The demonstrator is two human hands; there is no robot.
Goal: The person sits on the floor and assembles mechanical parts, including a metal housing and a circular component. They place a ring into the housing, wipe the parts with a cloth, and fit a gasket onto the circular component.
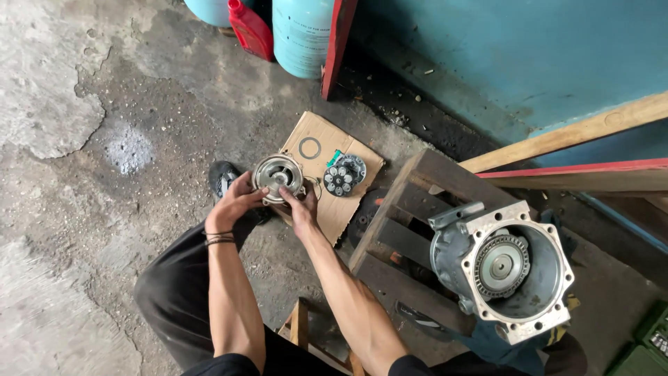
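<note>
Both my hands grip a round silvery metal housing part (277, 174) over the near edge of a cardboard sheet (332, 209) on the concrete floor. My left hand (235, 202) clasps its left rim; my right hand (300, 207) holds its right and lower side. On the cardboard lie a thin metal ring (309, 147) and a round cylinder block with several bores (342, 175), just right of the held part. A large grey pump housing (502, 268) with a toothed part inside rests on a wooden pallet (410, 230) to my right.
Two pale blue gas cylinders (300, 35) and a red bottle (250, 29) stand at the top by a blue wall (515, 63). Wooden planks (570, 132) lean at the right. A small wooden stool (306, 334) is under me, and green crates (643, 348) sit at the bottom right.
</note>
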